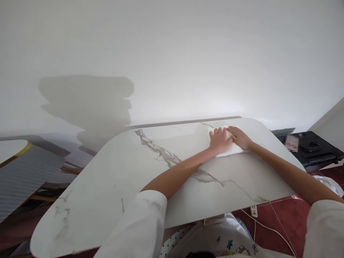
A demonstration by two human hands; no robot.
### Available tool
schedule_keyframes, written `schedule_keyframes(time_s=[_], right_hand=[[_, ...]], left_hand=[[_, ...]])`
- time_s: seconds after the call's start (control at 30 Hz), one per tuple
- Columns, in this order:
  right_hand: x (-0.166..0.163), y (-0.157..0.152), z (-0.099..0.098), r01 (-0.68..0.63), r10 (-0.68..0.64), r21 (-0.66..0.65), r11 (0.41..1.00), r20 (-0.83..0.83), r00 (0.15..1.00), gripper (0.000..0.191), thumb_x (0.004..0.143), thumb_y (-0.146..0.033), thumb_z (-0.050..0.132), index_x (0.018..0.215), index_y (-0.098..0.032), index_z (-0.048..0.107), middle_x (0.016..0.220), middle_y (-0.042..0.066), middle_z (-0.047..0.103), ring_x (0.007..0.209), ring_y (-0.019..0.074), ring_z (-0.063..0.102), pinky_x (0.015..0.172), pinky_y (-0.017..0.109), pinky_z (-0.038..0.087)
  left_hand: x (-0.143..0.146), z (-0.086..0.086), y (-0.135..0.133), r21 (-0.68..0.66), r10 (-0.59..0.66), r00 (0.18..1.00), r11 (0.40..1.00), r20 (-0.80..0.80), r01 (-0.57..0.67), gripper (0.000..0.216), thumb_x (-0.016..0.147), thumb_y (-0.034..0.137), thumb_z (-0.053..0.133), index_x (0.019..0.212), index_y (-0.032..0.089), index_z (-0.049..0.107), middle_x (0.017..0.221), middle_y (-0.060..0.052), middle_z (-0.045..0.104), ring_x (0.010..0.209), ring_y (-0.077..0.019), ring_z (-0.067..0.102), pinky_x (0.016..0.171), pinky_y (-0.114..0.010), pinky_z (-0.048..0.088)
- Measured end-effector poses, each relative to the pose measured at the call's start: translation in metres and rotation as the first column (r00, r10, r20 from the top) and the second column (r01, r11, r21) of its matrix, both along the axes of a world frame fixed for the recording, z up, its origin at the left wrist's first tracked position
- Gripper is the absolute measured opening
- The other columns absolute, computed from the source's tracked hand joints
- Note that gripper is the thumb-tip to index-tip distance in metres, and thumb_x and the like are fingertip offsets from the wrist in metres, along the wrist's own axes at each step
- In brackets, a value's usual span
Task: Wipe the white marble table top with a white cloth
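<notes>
A folded white cloth lies on the marble-patterned white table, near the far edge and right of the middle. My left hand presses down on it from above, fingers spread and slightly bent. Beside it, my right hand lies flat across the cloth's upper right part with fingers stretched out. The two hands touch or nearly touch, the left thumb close to the right hand. Whatever part of the cloth is under the palms is hidden.
A white wall stands behind the table. To the right is a black case; to the left, a ribbed grey piece of furniture with a gold edge. A power strip and cable lie below, over red flooring.
</notes>
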State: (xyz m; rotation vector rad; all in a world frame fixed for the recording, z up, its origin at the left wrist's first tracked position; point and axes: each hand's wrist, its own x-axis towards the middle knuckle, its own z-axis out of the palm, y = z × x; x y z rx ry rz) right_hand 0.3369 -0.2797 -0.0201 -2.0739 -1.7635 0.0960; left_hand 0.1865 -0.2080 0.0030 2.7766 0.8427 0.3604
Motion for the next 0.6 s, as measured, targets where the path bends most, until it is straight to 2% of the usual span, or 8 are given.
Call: schedule_keyframes(time_s=[0.33, 0.47, 0.6], right_hand=[[0.022, 0.044, 0.006, 0.043, -0.044, -0.039, 0.998, -0.028, 0.999, 0.054, 0.090, -0.030, 0.032, 0.141, -0.021, 0.043, 0.150, 0.005, 0.041, 0.140, 0.0259, 0.031, 0.117, 0.047, 0.025], [0.034, 0.060, 0.005, 0.024, -0.025, -0.026, 0.999, -0.024, 0.999, 0.055, 0.089, -0.029, 0.033, 0.141, -0.016, 0.044, 0.150, 0.009, 0.041, 0.140, 0.0259, 0.031, 0.117, 0.046, 0.024], [0.047, 0.070, 0.001, -0.010, 0.010, -0.009, 1.000, -0.011, 1.000, 0.054, 0.088, -0.029, 0.035, 0.139, -0.018, 0.044, 0.148, 0.008, 0.043, 0.139, 0.0263, 0.033, 0.117, 0.047, 0.025]], left_hand=[[0.027, 0.001, 0.045, -0.016, 0.000, 1.000, 1.000, -0.016, 0.000, 0.048, 0.092, 0.041, 0.030, 0.133, 0.019, 0.041, 0.138, -0.011, 0.046, 0.129, -0.0285, 0.034, 0.107, -0.049, 0.024], [0.037, 0.002, 0.056, 0.001, -0.004, 1.000, 1.000, -0.012, 0.004, 0.048, 0.092, 0.041, 0.030, 0.132, 0.017, 0.043, 0.137, -0.013, 0.047, 0.128, -0.0298, 0.036, 0.106, -0.050, 0.026], [0.045, 0.001, 0.062, 0.011, 0.014, 1.000, 1.000, -0.013, -0.014, 0.052, 0.092, 0.041, 0.029, 0.135, 0.015, 0.041, 0.138, -0.014, 0.046, 0.130, -0.0315, 0.035, 0.106, -0.052, 0.026]])
